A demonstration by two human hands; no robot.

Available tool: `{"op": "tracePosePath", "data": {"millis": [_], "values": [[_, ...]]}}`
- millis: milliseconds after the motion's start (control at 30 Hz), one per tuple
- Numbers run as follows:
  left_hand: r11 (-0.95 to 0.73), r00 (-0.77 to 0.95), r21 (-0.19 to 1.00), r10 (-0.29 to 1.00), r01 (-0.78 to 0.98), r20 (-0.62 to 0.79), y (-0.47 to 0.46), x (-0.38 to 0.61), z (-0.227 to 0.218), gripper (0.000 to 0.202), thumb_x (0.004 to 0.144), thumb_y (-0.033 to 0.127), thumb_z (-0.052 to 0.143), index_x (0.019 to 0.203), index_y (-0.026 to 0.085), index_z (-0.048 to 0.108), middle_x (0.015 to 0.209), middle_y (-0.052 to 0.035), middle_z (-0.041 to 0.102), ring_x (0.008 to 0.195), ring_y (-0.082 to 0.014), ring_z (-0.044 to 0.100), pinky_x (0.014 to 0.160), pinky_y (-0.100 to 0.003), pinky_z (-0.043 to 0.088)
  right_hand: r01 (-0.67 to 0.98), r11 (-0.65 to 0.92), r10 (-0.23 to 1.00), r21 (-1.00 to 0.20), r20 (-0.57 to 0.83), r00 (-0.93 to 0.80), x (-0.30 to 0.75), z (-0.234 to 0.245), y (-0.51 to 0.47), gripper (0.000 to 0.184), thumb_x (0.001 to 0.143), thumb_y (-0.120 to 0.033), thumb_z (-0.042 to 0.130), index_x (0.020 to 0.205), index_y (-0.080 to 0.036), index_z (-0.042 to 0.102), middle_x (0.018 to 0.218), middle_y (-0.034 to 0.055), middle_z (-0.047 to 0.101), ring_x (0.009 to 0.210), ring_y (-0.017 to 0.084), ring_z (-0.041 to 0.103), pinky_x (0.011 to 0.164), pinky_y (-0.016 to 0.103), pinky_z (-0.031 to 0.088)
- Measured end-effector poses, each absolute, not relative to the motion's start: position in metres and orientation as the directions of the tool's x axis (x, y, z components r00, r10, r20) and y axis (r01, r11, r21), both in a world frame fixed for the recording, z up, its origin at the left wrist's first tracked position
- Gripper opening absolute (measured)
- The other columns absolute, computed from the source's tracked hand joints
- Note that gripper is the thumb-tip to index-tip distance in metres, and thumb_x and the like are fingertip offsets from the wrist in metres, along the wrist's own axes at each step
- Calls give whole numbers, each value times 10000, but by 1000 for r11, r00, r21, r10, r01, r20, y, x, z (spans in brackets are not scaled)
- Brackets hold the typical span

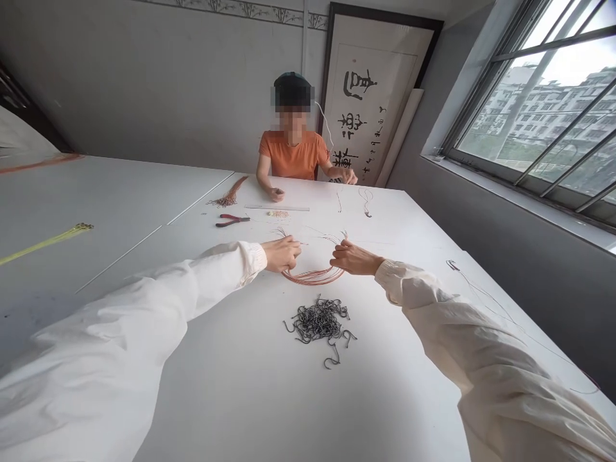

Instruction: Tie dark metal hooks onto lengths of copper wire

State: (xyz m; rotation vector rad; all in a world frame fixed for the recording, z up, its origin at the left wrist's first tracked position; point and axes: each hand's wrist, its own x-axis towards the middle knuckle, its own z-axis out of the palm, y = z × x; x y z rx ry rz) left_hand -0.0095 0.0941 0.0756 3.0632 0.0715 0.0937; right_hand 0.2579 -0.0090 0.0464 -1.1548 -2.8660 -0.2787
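The left hand [282, 254] and right hand [351, 258] pinch opposite sides of a loop of thin copper wires [312, 276] resting on the white counter [231, 410], their fingers [290, 247] closed narrowly on the strands. Light, springy and prone to splaying, the wires are best held gathered.

this looks like a small work room where people make things by hand. long white tables [240, 410] fill the room. on them lie lots of metal hooks [320, 324], thin wires [312, 276] and a pair of pliers [232, 221]. a person [293, 154] in an orange shirt sits at the far side, working too. a big frame [370, 96] with black writing leans on the wall, and a wide window [529, 109] shows tall flats [543, 115] outside.
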Motion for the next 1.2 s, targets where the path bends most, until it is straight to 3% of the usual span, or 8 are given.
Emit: {"op": "tracePosePath", "data": {"millis": [133, 367, 567, 700, 867, 1000, 1100, 1200], "values": [[-996, 997, 91, 24, 17, 76, 105, -16, 62, 251, 632, 30, 630, 498, 238, 669, 793, -42, 649, 903, -214, 582, 928, -361, 313, 684, 712, 677, 158, 106, -728, 266, 31, -9, 239, 913, -97, 456, 838, -153, 676, 740, 86, 627, 785, 211, 493, 802, 354, 267], [-995, 997, 91, 36, 30, 65, 114, -12, 58, 281, 617, -27, 646, 490, 222, 675, 1067, -35, 696, 1165, -258, 543, 1061, -386, 273, 694, 713, 682, 102, 133, -720, 268, 30, -4, 374, 944, -122, 412, 652, -176, 638, 646, 59, 593, 741, 196, 475, 816, 368, 284], [-994, 998, 96, 62, 61, 9, 108, -13, 47, 247, 581, -29, 691, 470, 189, 658, 1248, -52, 663, 1277, -290, 489, 1085, -378, 300, 699, 714, 683, 43, 173, -709, 263, 25, 2, 291, 850, -58, 479, 830, -182, 741, 968, 107, 710, 1001, 248, 543, 977, 435, 273], [-986, 991, 97, 135, 134, 11, 109, -25, 46, 280, 589, -60, 618, 565, 202, 715, 1310, -42, 641, 1331, -306, 453, 1095, -409, 311, 747, 664, 733, -25, 219, -644, 269, 29, 2, 366, 788, -2, 459, 888, -192, 756, 1022, 98, 732, 1045, 260, 574, 993, 463, 293], [-963, 963, 119, 255, 244, 91, 108, -36, 40, 431, 652, -63, 524, 823, 233, 787, 1275, -56, 665, 1268, -280, 525, 1073, -414, 374, 804, 584, 795, -112, 278, -539, 272, 31, -7, 450, 782, 20, 427, 1039, -176, 740, 1125, 117, 717, 1084, 276, 587, 984, 488, 337], [-945, 932, 150, 316, 292, 177, 96, -33, 28, 323, 793, 38, 554, 990, 193, 758, 1161, -77, 702, 1170, -247, 585, 1062, -435, 408, 802, 577, 805, -157, 274, -526, 255, 19, -12, 412, 830, 10, 468, 1110, -179, 704, 1149, 100, 700, 1137, 249, 579, 1017, 475, 366], [-936, 916, 162, 343, 313, 208, 86, -32, 16, 148, 894, 211, 620, 993, 146, 708, 1096, -85, 691, 1123, -233, 601, 1034, -478, 433, 796, 579, 808, -177, 257, -530, 242, 7, -15, 202, 914, -136, 571, 1081, -173, 680, 1131, 72, 678, 1133, 231, 585, 1021, 474, 408], [-923, 898, 166, 378, 347, 227, 80, -36, 7, 200, 939, 314, 600, 992, 134, 669, 1074, -79, 670, 1065, -217, 618, 992, -469, 473, 808, 555, 825, -198, 255, -504, 240, -3, -16, 183, 947, -299, 601, 1044, -155, 660, 1123, 70, 656, 1081, 220, 606, 986, 466, 465]]}}
